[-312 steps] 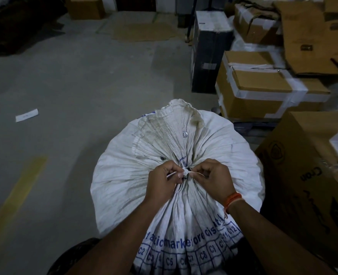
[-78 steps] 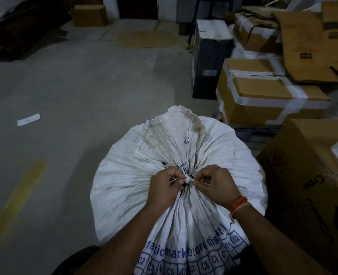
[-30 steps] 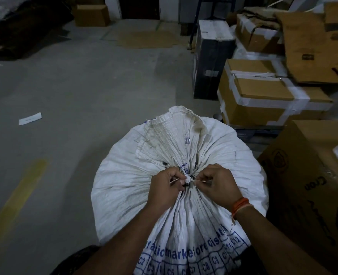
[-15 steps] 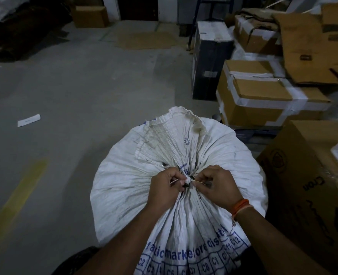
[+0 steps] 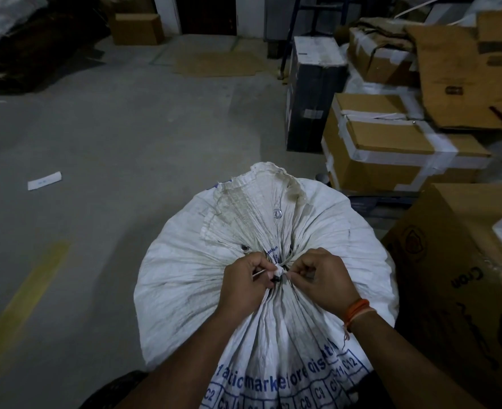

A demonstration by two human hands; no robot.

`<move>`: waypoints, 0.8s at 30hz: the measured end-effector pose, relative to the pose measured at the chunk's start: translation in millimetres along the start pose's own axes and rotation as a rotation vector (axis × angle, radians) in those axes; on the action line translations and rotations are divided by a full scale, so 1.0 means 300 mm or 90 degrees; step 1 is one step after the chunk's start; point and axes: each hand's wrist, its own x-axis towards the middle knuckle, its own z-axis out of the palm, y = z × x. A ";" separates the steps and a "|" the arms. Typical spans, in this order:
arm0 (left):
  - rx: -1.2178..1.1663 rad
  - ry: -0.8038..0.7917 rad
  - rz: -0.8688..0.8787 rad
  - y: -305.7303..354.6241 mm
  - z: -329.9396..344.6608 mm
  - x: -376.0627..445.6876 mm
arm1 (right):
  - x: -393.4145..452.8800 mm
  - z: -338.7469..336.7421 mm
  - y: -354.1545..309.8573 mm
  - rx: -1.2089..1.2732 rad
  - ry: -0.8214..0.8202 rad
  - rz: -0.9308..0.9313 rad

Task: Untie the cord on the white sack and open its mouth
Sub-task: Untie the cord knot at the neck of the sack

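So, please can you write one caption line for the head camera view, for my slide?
Both hands, left hand and right hand, pinch the knotted cord on the still-closed white sack.

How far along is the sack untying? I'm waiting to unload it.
Done: nothing visible; the white sack is cinched shut, its neck gathered. In hand: left hand and right hand pinch the cord at the knot. Left: loosening the knot, then opening the mouth.
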 end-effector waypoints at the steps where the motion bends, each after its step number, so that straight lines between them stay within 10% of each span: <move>1: 0.004 0.001 0.001 -0.002 0.000 0.001 | 0.002 0.004 0.000 -0.002 0.001 -0.003; 24: -0.004 -0.003 -0.001 -0.011 -0.002 0.004 | -0.003 -0.009 -0.003 -0.001 0.009 -0.002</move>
